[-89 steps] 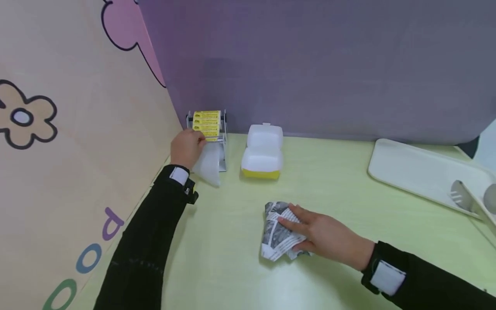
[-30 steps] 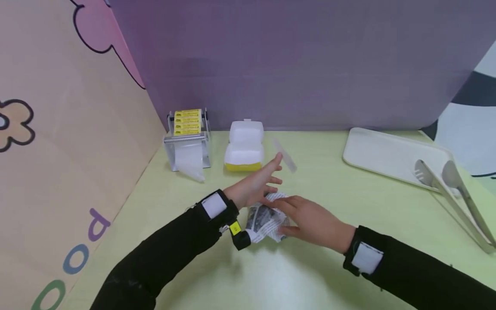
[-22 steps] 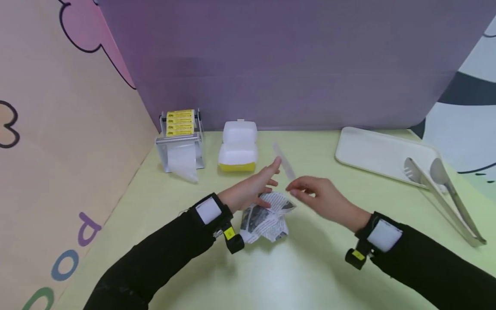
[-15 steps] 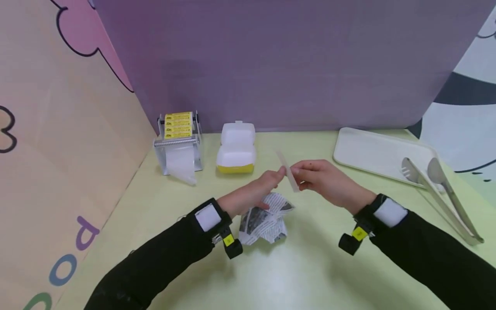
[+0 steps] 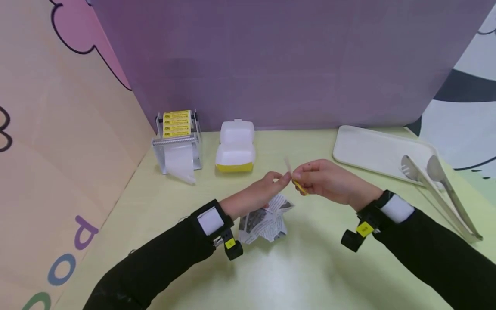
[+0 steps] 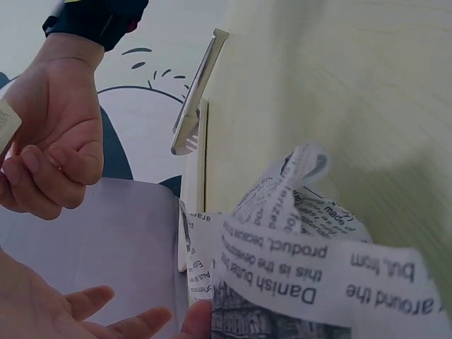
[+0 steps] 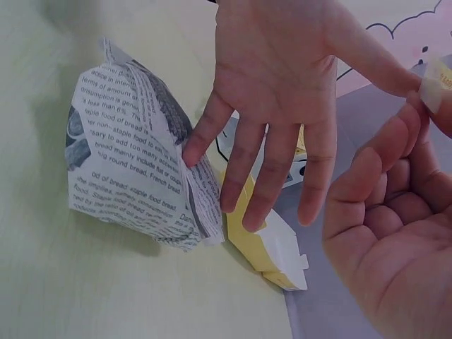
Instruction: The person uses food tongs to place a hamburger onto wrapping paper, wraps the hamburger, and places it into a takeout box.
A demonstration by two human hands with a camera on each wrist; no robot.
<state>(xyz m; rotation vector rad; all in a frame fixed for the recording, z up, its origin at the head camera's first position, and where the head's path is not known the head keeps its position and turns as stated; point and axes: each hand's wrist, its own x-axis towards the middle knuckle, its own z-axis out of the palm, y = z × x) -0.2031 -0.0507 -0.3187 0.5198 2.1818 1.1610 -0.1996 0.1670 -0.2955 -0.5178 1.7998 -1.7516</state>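
A newspaper-print paper packet [image 5: 267, 224] lies folded on the table. My left hand [image 5: 255, 193] reaches over it with fingers straight and spread; in the right wrist view, its little finger touches the packet [image 7: 127, 148]. The left thumb is stretched out to a narrow sticker label [image 5: 300, 188], yellow on one side and pale on the other. My right hand [image 5: 329, 183] pinches that label between thumb and forefinger, its remaining fingers curled in. Part of the label is hidden by the fingertips.
A label dispenser [image 5: 178, 142] with a yellow roll stands at the back left. Beside it sits an opened white-and-yellow takeaway box [image 5: 235, 148]. Metal tongs [image 5: 445, 198] rest against a white tray [image 5: 372, 148] at the right. A wall bounds the table's left side.
My left hand has come from the dispenser to the packet. My right hand has left the packet, moved up and taken hold of the label at the left thumb, turning its yellow side into view.
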